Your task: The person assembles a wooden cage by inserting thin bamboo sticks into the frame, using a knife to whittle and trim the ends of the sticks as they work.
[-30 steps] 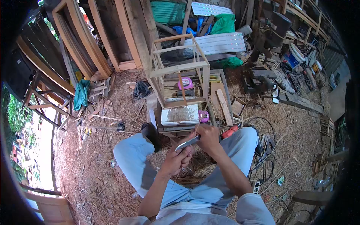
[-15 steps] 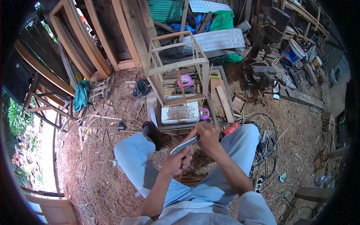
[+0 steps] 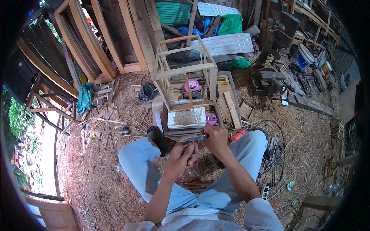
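My right hand (image 3: 216,140) is closed around the handle of a knife (image 3: 194,138), whose blade points left and lies almost level. Just below the blade, my left hand (image 3: 182,159) is closed, thumb and fingers pinched on a thin pale stick (image 3: 196,130) that passes by the blade; most of it is hidden by the fingers. Beyond the hands stands a small wooden frame (image 3: 187,71) with slatted sides. In front of it is a white block (image 3: 187,118) with a worn brown top, beside a pink tape measure (image 3: 211,119).
Another pink tape measure (image 3: 190,85) lies inside the frame. Wooden offcuts (image 3: 232,109) rest to its right. A red power tool (image 3: 237,134) sits by my right knee, near a black cable (image 3: 283,154). Shavings cover the ground, and door frames (image 3: 86,42) lean at the back left.
The knife has swung from a steep slant to nearly level, its tip now higher. My right hand has shifted slightly right, and the left hand's fingers have turned under the blade.
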{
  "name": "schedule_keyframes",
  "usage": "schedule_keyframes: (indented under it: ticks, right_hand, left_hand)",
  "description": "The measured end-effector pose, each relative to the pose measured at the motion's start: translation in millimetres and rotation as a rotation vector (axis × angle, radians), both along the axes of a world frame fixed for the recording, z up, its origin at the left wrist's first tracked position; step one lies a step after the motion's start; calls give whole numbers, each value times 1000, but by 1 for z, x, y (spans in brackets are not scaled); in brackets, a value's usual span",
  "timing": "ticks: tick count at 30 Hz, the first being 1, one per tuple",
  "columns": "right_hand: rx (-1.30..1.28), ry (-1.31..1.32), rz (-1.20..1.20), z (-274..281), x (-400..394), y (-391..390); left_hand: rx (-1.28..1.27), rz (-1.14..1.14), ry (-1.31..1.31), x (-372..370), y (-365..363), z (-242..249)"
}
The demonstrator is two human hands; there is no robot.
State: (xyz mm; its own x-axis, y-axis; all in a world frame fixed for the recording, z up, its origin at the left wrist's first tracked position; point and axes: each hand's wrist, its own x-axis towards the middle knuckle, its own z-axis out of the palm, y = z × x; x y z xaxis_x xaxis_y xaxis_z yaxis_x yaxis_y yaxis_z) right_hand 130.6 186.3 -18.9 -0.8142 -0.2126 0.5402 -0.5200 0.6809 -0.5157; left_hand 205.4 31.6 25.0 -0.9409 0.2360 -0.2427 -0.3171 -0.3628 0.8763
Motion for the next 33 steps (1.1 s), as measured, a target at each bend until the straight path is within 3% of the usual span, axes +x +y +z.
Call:
schedule_keyframes:
  ticks: [6,14,17,19,25,30,33]
  right_hand:
    - [-35,29,119,4,9,-9]
    - [-27,61,-9,-14,4,-10]
    - [-31,28,-72,-8,0,-3]
    - [3,-90,-392,-11,-20,18]
    - [14,-100,-297,-13,-19,20]
    - [-33,9,-216,-8,-13,9]
    - [20,-57,-225,-7,-18,15]
  left_hand:
    - [35,-36,-58,2,4,1]
    - [66,-57,-66,11,6,-17]
    - [83,-69,-99,18,5,-5]
    - [74,-75,-135,25,7,-3]
    - [134,-64,-88,29,13,5]
    - [77,-19,-102,4,7,18]
    - [-28,-41,-31,3,7,9]
